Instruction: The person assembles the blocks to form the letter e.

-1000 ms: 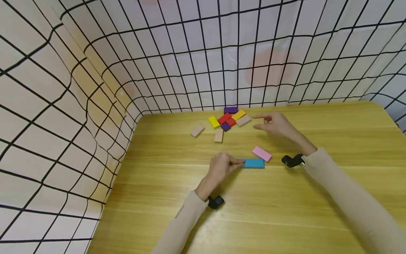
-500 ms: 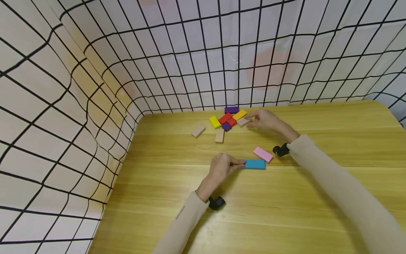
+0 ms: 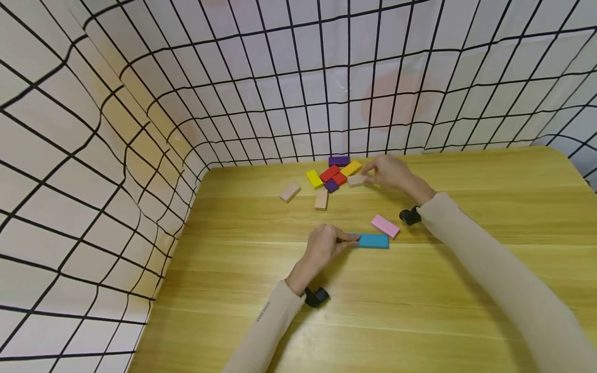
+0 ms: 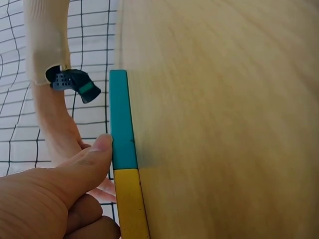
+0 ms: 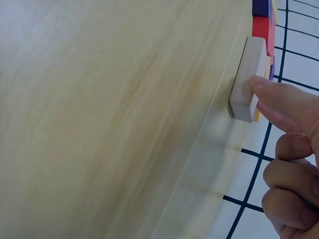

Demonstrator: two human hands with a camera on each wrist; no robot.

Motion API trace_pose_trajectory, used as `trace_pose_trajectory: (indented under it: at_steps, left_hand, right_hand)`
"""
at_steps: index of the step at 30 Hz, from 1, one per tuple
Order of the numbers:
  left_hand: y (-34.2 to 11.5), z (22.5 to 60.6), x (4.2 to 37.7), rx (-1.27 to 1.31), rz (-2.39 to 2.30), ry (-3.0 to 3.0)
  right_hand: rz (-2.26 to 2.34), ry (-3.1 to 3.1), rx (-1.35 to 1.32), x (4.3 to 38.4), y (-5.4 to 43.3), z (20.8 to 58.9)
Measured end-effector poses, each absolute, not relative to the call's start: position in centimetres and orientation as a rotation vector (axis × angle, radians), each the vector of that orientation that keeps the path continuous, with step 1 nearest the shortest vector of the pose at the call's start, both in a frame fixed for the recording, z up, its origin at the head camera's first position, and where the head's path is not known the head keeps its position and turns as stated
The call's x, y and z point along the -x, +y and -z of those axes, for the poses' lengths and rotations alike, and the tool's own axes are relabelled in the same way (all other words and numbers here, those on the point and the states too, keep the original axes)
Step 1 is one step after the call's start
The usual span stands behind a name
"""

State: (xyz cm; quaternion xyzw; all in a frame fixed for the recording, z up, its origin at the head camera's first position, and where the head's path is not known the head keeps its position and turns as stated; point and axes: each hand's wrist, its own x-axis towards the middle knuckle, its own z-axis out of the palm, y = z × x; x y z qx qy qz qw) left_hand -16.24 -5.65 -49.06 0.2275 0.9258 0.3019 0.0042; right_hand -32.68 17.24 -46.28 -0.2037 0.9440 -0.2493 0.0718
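Note:
My left hand pinches the left end of a blue block lying on the table. In the left wrist view, the thumb touches the blue block's edge, and a yellow block meets it end to end beside the curled fingers. The hand hides that yellow block in the head view. At the back of the pile, my right hand pinches a plain wooden block between thumb and index finger, the other fingers curled in. A pink block lies slantwise just behind the blue one.
Near the plain block lie an orange block, several red and purple ones, and a yellow block. Two more plain blocks lie nearer, one a wooden block at left. White netting with a black grid walls the table's back and left.
My right hand has moved left to the plain wooden block and taken hold of it; the block has turned slightly. My left hand stays at the blue block.

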Motion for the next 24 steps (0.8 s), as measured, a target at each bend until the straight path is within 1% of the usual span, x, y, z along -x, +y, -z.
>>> trace_pose_trajectory:
  at_steps: [7, 12, 17, 24]
  left_hand:
    - [-5.8, 49.1, 16.1, -0.715, -0.982, 2.884]
    - [-5.7, 49.2, 16.1, -0.724, -0.982, 2.887]
    - [-5.7, 49.3, 16.2, -0.707, -0.989, 2.886]
    - [-5.8, 49.2, 16.1, -0.685, -0.992, 2.881]
  right_hand:
    - [0.771, 2.834, 0.591, 32.3, 17.4, 46.2]
    - [0.841, 2.779, 0.498, 31.7, 18.2, 46.5]
    - [0.906, 2.739, 0.401, 29.7, 18.4, 46.6]
    - [0.932, 2.745, 0.372, 26.8, 18.0, 46.8]
